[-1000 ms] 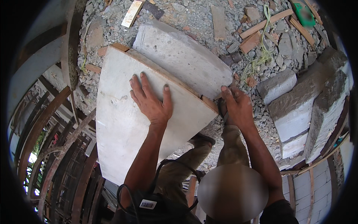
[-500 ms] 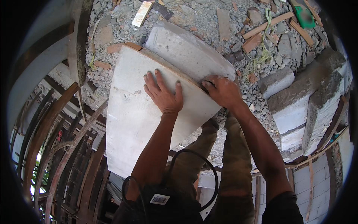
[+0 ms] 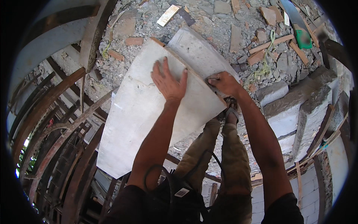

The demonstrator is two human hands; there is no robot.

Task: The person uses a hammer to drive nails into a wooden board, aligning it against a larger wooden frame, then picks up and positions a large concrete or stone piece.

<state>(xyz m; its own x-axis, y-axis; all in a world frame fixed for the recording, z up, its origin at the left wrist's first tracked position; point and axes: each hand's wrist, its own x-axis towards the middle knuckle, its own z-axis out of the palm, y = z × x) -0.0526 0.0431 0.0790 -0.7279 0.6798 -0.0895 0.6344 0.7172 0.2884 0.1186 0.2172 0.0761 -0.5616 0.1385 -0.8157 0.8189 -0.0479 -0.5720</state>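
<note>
A large pale panel (image 3: 130,112) with a brown raw edge stretches from beside my legs to the rubble beyond. My left hand (image 3: 168,83) lies on its face, fingers and thumb spread. Just past the panel's far edge is a grey concrete slab (image 3: 203,56). My right hand (image 3: 225,83) is closed above the right part of that slab, close to the panel's edge. Its fingers are curled together, and what they hold, if anything, I cannot make out.
Gravel and broken rubble (image 3: 126,28) cover the ground, with wood strips (image 3: 274,43) and a green-handled tool (image 3: 304,39) at the far right. Concrete blocks (image 3: 283,108) are piled on the right. Dark timber beams (image 3: 48,115) stand at the left. My sandalled foot (image 3: 232,112) is near the panel's corner.
The view has shifted, and the panel's upper end now appears farther right. My right hand remains closed near the panel's edge. My left hand stays spread on the panel.
</note>
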